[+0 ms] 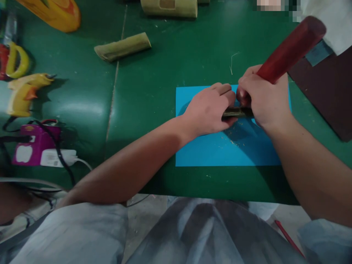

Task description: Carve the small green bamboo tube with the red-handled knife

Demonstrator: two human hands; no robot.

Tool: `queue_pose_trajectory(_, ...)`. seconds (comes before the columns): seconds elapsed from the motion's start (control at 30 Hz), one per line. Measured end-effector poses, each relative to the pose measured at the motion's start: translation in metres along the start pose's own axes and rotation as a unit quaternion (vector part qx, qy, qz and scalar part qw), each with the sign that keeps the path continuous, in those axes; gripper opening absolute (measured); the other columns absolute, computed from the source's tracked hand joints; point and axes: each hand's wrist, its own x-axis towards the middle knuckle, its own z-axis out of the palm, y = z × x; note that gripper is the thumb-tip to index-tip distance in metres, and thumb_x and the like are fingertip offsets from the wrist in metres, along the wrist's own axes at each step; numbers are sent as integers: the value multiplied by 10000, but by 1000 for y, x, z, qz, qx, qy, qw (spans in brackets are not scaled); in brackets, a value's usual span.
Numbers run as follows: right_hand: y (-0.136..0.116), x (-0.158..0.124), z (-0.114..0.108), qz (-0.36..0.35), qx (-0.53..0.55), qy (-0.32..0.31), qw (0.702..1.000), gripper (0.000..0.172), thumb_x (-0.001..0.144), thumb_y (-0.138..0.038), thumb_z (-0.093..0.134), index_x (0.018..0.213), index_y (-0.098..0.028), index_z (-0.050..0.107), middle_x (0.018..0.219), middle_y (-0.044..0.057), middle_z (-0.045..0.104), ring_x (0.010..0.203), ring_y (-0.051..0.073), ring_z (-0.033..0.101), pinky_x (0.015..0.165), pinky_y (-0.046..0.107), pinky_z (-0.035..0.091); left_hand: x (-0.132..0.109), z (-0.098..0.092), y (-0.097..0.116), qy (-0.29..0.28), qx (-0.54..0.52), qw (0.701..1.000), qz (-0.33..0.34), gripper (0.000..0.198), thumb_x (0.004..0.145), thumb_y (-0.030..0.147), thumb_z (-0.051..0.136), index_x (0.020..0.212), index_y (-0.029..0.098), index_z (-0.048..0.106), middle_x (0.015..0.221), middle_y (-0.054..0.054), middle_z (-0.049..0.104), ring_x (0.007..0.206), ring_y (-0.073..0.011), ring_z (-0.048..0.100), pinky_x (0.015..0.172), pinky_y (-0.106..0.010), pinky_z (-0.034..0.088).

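Observation:
My left hand [210, 110] presses down on a small dark greenish bamboo piece [238, 112] lying on a blue sheet [220, 154] on the green table [154, 73]. My right hand [265, 101] grips a tool with a thick dark red wooden handle [290, 47] that slants up to the right. The tool's lower end meets the bamboo piece between my two hands; its tip is hidden by my fingers. Small chips lie scattered on the blue sheet below the hands.
A split bamboo section [122, 47] lies at the back centre, another bamboo tube [169, 7] at the top edge. A yellow glue gun [24, 93], a purple device [34, 145] with cables and a white plug sit at left. A dark brown board [327, 88] lies at right.

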Motion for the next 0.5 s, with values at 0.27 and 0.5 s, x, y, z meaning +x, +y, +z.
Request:
queue_pose_trajectory(0.27, -1, 1, -3, 7, -46, -9, 999, 403, 796, -145, 721, 530, -327, 480, 584, -13, 404, 623, 201, 372, 602, 395, 305, -1, -1, 1, -14, -6, 1000, -23, 229, 1030, 409, 766, 1212, 284, 705, 1407, -125, 788, 1402, -380, 750, 1180, -516, 617)
queue_pose_trajectory(0.5, 0, 1, 2, 7, -35, -2, 999, 438, 859, -125, 704, 576, -319, 433, 615, -24, 393, 644, 206, 354, 643, 396, 311, -1, 4, 3, -5, -8, 999, -33, 324, 1053, 428, 791, 1292, 216, 737, 1445, -186, 825, 1452, -431, 760, 1247, -552, 613)
